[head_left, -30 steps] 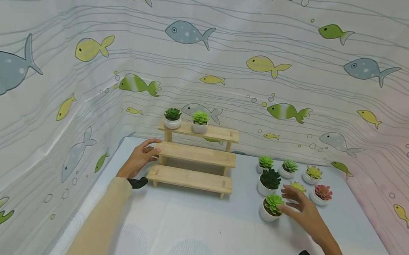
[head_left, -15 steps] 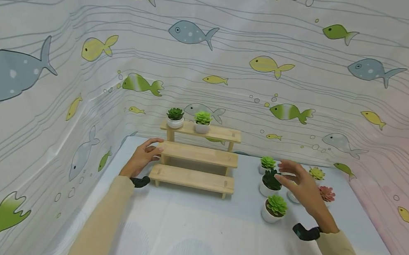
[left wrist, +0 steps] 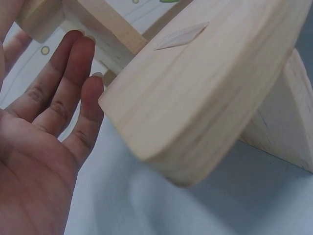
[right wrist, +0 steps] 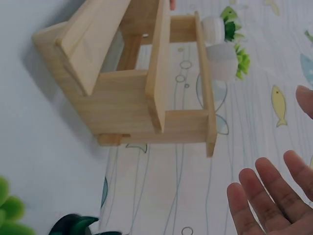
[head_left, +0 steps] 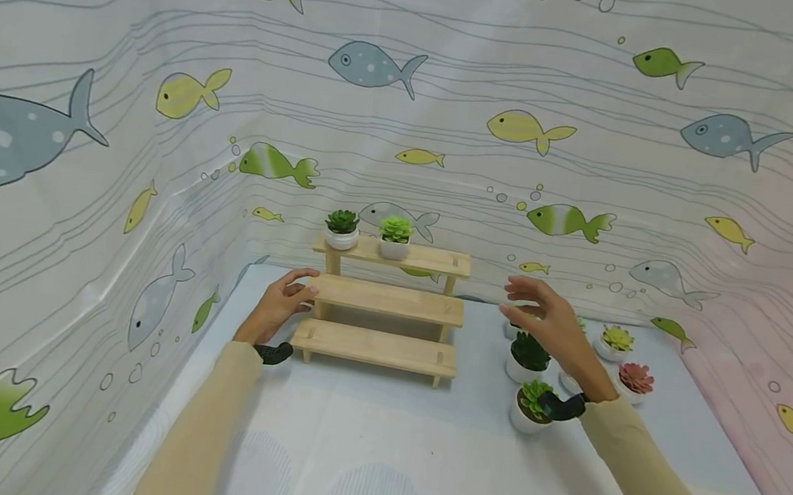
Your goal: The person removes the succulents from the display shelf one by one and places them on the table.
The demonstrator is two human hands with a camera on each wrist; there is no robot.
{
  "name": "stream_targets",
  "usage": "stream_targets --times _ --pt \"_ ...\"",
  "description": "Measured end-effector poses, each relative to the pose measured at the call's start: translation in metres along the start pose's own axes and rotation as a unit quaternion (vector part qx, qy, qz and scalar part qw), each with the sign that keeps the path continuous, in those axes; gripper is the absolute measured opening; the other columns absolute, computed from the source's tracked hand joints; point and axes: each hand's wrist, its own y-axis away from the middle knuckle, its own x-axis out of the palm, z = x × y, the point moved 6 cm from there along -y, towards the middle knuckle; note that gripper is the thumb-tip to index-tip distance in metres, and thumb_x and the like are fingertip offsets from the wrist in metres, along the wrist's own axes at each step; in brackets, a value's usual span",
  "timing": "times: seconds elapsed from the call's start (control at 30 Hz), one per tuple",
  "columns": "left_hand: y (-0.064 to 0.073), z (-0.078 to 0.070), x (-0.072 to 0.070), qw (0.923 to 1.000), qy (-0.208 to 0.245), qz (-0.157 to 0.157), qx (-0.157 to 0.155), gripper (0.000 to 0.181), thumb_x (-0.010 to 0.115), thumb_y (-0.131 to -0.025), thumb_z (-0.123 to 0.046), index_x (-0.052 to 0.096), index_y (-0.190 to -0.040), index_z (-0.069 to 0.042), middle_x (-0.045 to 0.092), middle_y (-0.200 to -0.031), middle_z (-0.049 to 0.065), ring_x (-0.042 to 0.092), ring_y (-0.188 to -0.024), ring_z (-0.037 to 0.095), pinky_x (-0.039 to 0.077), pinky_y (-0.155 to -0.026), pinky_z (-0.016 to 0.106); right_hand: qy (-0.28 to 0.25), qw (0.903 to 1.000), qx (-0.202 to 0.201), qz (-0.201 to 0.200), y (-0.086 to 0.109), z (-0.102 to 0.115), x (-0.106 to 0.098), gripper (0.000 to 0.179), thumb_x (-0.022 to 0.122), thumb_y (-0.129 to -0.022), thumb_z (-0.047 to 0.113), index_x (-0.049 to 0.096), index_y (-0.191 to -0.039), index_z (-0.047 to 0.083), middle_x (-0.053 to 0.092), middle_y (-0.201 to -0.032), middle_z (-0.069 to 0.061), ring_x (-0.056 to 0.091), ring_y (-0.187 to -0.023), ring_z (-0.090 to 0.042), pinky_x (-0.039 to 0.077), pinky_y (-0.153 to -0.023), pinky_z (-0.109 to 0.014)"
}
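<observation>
A three-tier wooden shelf stand (head_left: pixel 384 299) stands on the table, left of centre. My left hand (head_left: pixel 279 304) is at the left end of its middle step; in the left wrist view its extended fingers (left wrist: pixel 88 105) lie beside the wood, close to or touching it. On the top step sit a dark green potted succulent (head_left: pixel 342 230) and a bright green one (head_left: pixel 395 238). My right hand (head_left: pixel 544 319) hovers empty above the potted plants on the right, fingers spread and slightly bent. It partly hides the pots at the back.
Beneath and around the right arm are a dark succulent (head_left: pixel 528 358), a bright green one (head_left: pixel 532 407), a yellow-green one (head_left: pixel 614 343) and a red one (head_left: pixel 634 381), all in white pots. Fish-patterned sheeting (head_left: pixel 458 76) walls the back and sides.
My right hand has moved left and away from me, from beside the front bright green succulent to above the back pots, holding nothing. My left hand stays at the stand.
</observation>
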Motion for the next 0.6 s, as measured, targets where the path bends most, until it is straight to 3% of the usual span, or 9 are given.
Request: stream_targets --times 0.2,0.33,0.53,0.6 --pt "0.006 -0.003 0.001 1.0000 0.004 -0.008 0.002 0.053 0.076 -0.096 -0.034 0.057 -0.144 -0.021 0.067 -0.104 0.007 0.063 -0.098 0.024 0.056 -0.091 0.041 -0.020 0.9996 -0.008 0.017 -0.020 0.012 0.011 0.057 0.071 -0.101 0.025 0.047 -0.151 0.012 0.054 -0.143 -0.016 0.053 -0.131 -0.037 0.046 -0.107 -0.045" --pt "0.010 -0.006 0.003 0.9999 0.010 -0.005 -0.003 0.055 0.076 -0.096 -0.033 0.056 -0.145 -0.019 0.067 -0.103 0.006 0.063 -0.098 0.024 0.056 -0.091 0.041 -0.035 0.9988 -0.026 0.023 -0.032 0.019 0.021 0.058 0.073 -0.099 0.027 0.050 -0.149 0.011 0.056 -0.140 -0.017 0.055 -0.127 -0.038 0.045 -0.108 -0.048" --pt "0.026 -0.026 0.012 0.9996 0.020 0.010 -0.018 0.059 0.073 -0.099 -0.022 0.050 -0.150 -0.007 0.067 -0.102 0.006 0.063 -0.099 0.025 0.047 -0.103 0.059 -0.034 0.9986 -0.037 0.016 -0.052 0.023 0.041 0.061 0.074 -0.098 0.029 0.050 -0.149 0.006 0.058 -0.137 -0.015 0.057 -0.126 -0.034 0.047 -0.107 -0.045" --pt "0.026 -0.022 0.012 0.9996 0.022 0.009 -0.018 0.058 0.073 -0.099 -0.022 0.049 -0.151 -0.007 0.067 -0.102 0.006 0.063 -0.098 0.024 0.045 -0.104 0.061 -0.030 0.9988 -0.037 0.011 -0.058 0.026 0.047 0.062 0.075 -0.097 0.032 0.050 -0.149 0.008 0.059 -0.137 -0.014 0.058 -0.125 -0.032 0.047 -0.106 -0.044"
